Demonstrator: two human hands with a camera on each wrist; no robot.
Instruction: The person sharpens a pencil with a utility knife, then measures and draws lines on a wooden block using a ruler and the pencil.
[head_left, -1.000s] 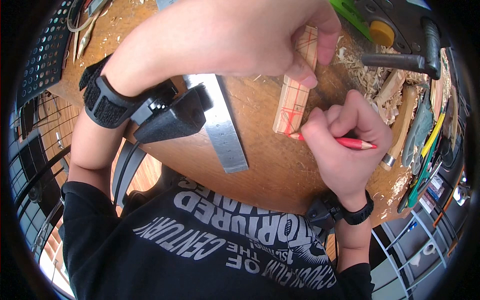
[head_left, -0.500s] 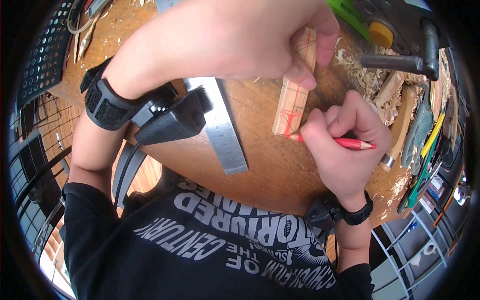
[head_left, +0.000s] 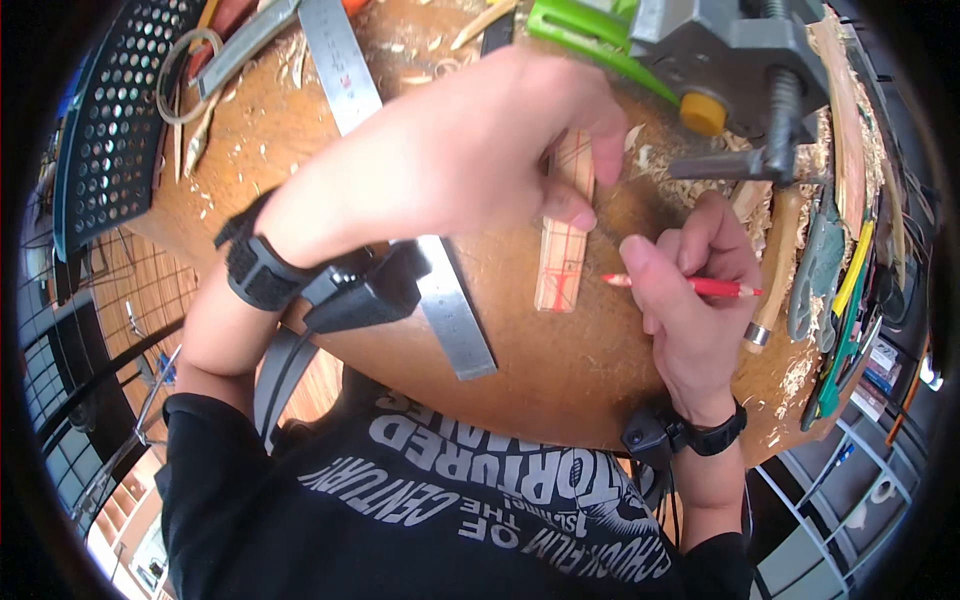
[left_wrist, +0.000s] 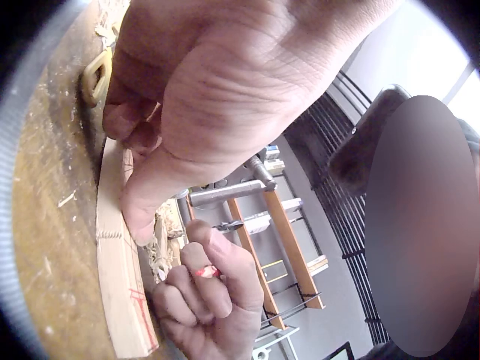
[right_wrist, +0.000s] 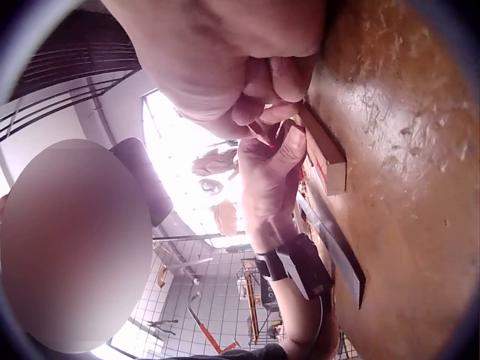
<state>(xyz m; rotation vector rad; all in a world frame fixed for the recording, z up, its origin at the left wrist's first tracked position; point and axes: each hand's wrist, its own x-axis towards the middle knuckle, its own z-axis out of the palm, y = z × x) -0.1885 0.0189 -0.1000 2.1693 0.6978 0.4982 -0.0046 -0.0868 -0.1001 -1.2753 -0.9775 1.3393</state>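
The right hand (head_left: pixel 697 318) has withdrawn the red pencil (head_left: pixel 718 288): its tip, earlier at the wooden block's (head_left: pixel 562 262) end facing the tabletop's (head_left: pixel 540 385) near edge, now stands apart, toward the right edge.

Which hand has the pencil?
The right hand: it grips the red pencil, whereas the left hand holds the wooden block with red lines.

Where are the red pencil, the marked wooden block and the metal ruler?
Red pencil (head_left: pixel 716 288), head view: on its red barrel.
Marked wooden block (head_left: pixel 562 256), head view: on its red-lined upper face.
Metal ruler (head_left: pixel 454 312), head view: on the stretch nearest the person's body.
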